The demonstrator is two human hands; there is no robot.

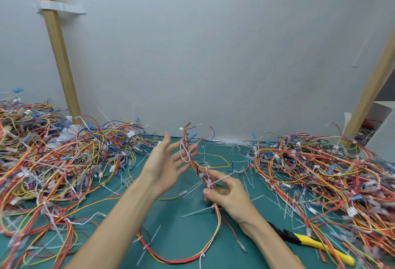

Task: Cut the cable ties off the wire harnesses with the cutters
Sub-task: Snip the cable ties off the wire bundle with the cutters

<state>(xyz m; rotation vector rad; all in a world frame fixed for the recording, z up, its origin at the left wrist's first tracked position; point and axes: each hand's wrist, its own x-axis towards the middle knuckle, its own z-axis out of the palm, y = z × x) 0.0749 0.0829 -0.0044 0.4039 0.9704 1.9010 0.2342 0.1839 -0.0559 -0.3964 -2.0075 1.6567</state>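
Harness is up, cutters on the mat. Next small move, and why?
Probably the left hand takes the harness: it is open near its upper part, while the right hand pinches the harness and the cutters lie untouched by that wrist.

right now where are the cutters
In the head view the cutters lie lower right on the green mat, beside the right forearm, not held.

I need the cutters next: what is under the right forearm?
The cutters lie there on the green mat, yellow handles sticking out to the right. The forearm covers their tips.
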